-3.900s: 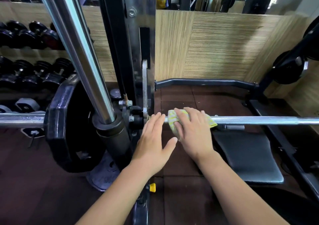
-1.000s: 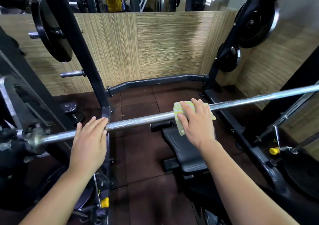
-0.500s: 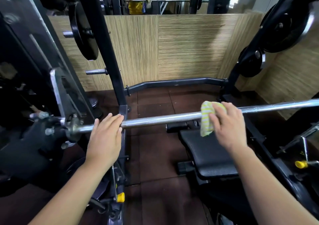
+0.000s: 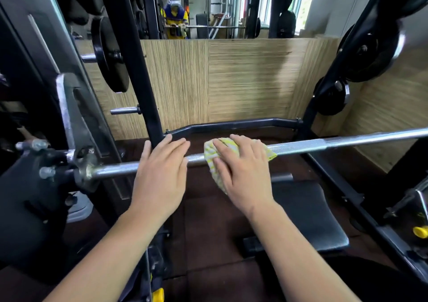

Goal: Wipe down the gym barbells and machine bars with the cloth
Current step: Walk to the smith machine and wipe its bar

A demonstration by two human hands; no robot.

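A chrome barbell [image 4: 324, 144] runs across the head view from lower left to upper right, fixed in a black machine carriage at the left. My right hand [image 4: 243, 169] presses a yellow-and-white striped cloth [image 4: 214, 156] around the bar near the middle. My left hand [image 4: 162, 172] lies palm down on the bar just left of the cloth, fingers together and flat. The stretch of bar under both hands is hidden.
A black padded bench [image 4: 308, 213] sits under the bar. Black rack uprights [image 4: 141, 82] stand at left, with weight plates [image 4: 108, 54] on pegs and more plates [image 4: 370, 47] at right. A wood-panel wall [image 4: 243, 79] with a mirror above closes the back.
My right hand has slid the cloth leftward along the bar toward my left hand. The left hand stays resting on the bar. The camera has tilted up slightly.
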